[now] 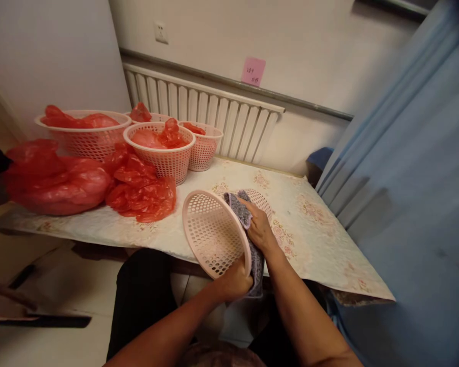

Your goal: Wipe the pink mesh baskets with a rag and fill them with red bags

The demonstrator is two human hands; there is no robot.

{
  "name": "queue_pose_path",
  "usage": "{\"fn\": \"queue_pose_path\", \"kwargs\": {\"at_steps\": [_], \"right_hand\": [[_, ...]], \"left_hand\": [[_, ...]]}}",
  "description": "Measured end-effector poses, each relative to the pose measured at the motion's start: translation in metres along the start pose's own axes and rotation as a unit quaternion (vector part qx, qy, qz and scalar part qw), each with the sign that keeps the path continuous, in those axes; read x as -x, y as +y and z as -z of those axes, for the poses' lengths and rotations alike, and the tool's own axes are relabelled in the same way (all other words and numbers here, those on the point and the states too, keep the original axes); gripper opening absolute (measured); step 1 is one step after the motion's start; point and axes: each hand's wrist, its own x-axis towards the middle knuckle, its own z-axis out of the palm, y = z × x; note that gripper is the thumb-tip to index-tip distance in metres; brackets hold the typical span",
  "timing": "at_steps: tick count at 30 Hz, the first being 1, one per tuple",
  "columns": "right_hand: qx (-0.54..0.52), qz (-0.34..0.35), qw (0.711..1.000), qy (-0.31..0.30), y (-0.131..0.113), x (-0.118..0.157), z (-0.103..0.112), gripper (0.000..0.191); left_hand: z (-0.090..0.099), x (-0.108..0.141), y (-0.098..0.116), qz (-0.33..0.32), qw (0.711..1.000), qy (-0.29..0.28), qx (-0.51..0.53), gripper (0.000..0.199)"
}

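A pink perforated plastic basket (214,229) lies tipped on its side at the table's front edge, its round mouth turned toward the left. My left hand (235,280) is closed on the lower part of its rim. Against the basket's outer side, just behind the rim, my right hand (260,227) presses a grey cloth (237,208) with a light purple edge. Part of the cloth hangs down between my two hands, past the table edge. The basket's base is partly hidden behind the cloth and my right hand.
Several pink baskets (158,161) with red plastic bags inside stand at the back left of the flowered tablecloth (317,209). A full red bag (61,178) and a crumpled one (145,199) lie before them. Behind is a radiator (214,109); a blue curtain (405,153) hangs right.
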Motion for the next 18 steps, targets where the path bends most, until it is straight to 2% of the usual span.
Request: {"fn": "queue_pose_path", "kwargs": {"at_steps": [2, 5, 6, 9, 11, 15, 18], "right_hand": [[0.014, -0.006, 1.0, 0.01, 0.004, -0.006, 0.0, 0.04], [0.026, -0.006, 0.999, 0.024, 0.006, -0.006, -0.002, 0.04], [0.029, -0.005, 0.999, 0.027, 0.006, -0.005, -0.003, 0.041], [0.036, -0.006, 0.999, 0.029, 0.006, -0.002, -0.004, 0.041], [0.035, -0.005, 0.999, 0.029, 0.011, -0.003, -0.004, 0.041], [0.045, -0.015, 0.998, 0.033, 0.041, -0.014, 0.002, 0.042], [0.086, -0.096, 0.99, 0.048, 0.08, -0.023, 0.016, 0.039]], "left_hand": [[-0.003, 0.002, 0.002, 0.001, 1.0, -0.005, 0.002, 0.065], [0.003, -0.003, 0.02, 0.025, 0.998, -0.006, 0.052, 0.06], [0.006, -0.007, 0.028, 0.029, 0.996, 0.008, 0.084, 0.059], [0.017, -0.025, 0.052, 0.007, 0.976, 0.096, 0.194, 0.064], [0.021, -0.036, 0.062, -0.003, 0.965, 0.114, 0.237, 0.064], [0.014, -0.045, 0.064, 0.023, 0.964, 0.13, 0.229, 0.067], [0.002, -0.038, 0.056, 0.043, 0.978, 0.12, 0.163, 0.074]]}}
